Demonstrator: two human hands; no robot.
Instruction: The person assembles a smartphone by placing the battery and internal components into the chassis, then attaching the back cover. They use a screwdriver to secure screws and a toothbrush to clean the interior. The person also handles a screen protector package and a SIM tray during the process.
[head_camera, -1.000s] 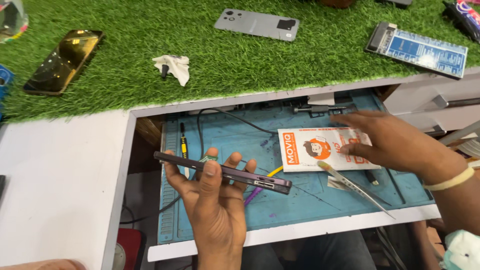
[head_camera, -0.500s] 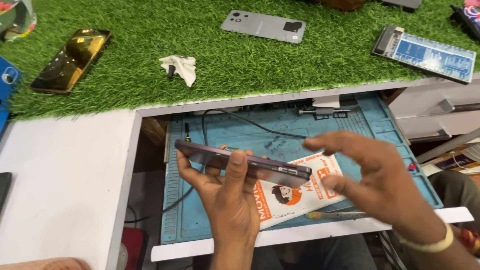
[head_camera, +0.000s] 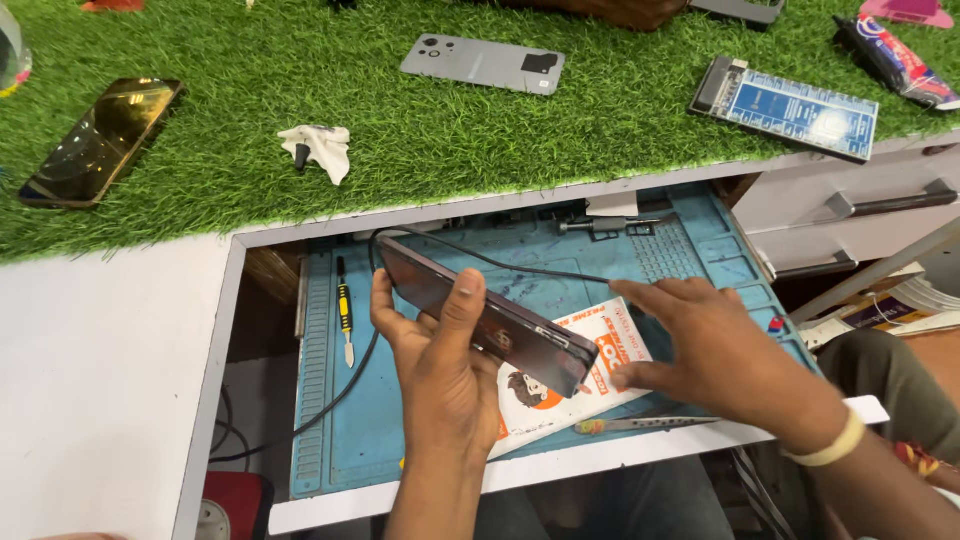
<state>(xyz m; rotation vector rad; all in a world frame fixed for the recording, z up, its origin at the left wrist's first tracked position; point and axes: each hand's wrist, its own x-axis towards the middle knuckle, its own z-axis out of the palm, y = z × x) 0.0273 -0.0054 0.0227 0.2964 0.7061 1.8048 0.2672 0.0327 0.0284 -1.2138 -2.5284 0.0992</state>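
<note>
Head view: a dark phone (head_camera: 480, 315) is gripped edgewise in the left hand (head_camera: 445, 365), thumb across its near face and fingers behind it, so that it is held tilted above the blue work mat (head_camera: 690, 255) lining the open drawer. The right hand (head_camera: 715, 350) is laid flat, fingers spread and grasping nothing, on a white and orange printed card (head_camera: 565, 385) that lies on the mat just beneath the phone's lower end. Metal tweezers (head_camera: 650, 424) are seen at the near edge of the mat, close to the right wrist but untouched. A small yellow-handled screwdriver (head_camera: 344, 310) lies to the left on the mat, and a black cable (head_camera: 340, 390) is looped across it from far right to near left.

The step in hand is judged to be the pinning or picking of the card while the phone is kept raised clear of it. For any next move, a pinch of the card's edge would be called for, with the phone kept steady in the one-handed grip so that it is not let slip onto the mat.

On the green turf (head_camera: 400, 130) beyond the drawer, a grey phone back (head_camera: 482, 63), a gold-tinted phone (head_camera: 100, 140), a crumpled white wipe (head_camera: 318, 147) and a blue test board (head_camera: 790, 105) are left well apart from both hands.
</note>
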